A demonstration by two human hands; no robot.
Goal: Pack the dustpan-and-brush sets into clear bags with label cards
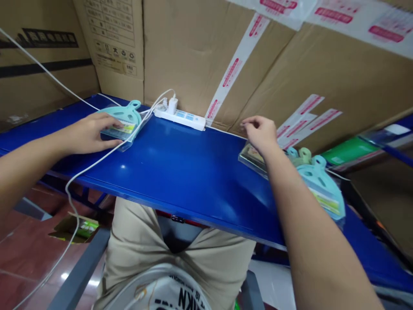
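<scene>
At the back left of the blue table, my left hand rests on a light-blue plastic strainer-like piece with a ring handle. It lies in a clear bag with a yellow-green label. The fingers lie over the label and the thumb is apart from them, along the bag's lower edge. My right hand is raised over a stack of flat clear packets, fingers curled together with nothing visible in them. Beside my right forearm lie more bagged light-blue pieces, with a green handle showing among them, partly hidden by the arm.
A white power strip with plugs stands at the table's back edge. A white cable crosses the left side and hangs to the floor. Cardboard walls the back. An open carton sits on the floor, lower left.
</scene>
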